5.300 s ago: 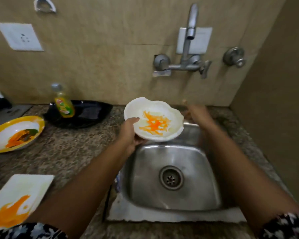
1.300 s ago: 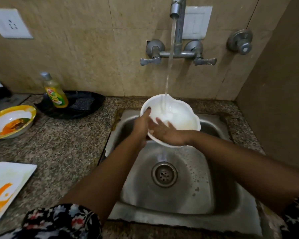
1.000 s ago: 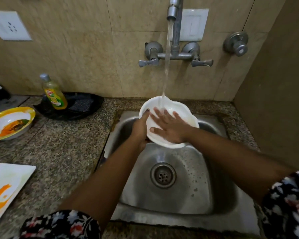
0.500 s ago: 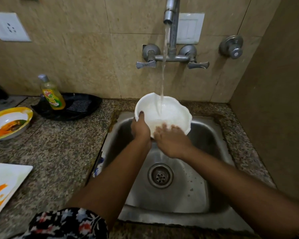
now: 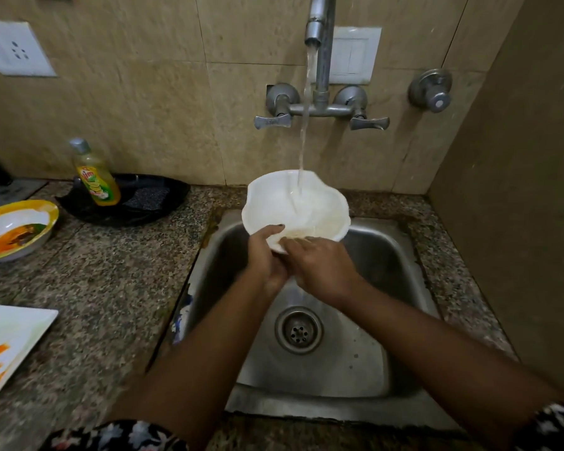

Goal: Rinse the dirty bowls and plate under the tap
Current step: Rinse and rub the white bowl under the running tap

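While water from the tap (image 5: 314,34) falls into it, the white bowl (image 5: 295,208) is held over the sink's (image 5: 388,255) far edge, tilted, mouth facing near; left hand (image 5: 264,255) grips its near-left rim, right hand's (image 5: 319,266) fingers curl over its near rim.

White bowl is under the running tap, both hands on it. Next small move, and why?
Probably tip the white bowl toward the sink to pour the water out. The stream lands inside it, no orange residue shows there, the left hand grips its near rim and the right hand touches the near edge. The yellow-rimmed bowl and square plate are still smeared orange.
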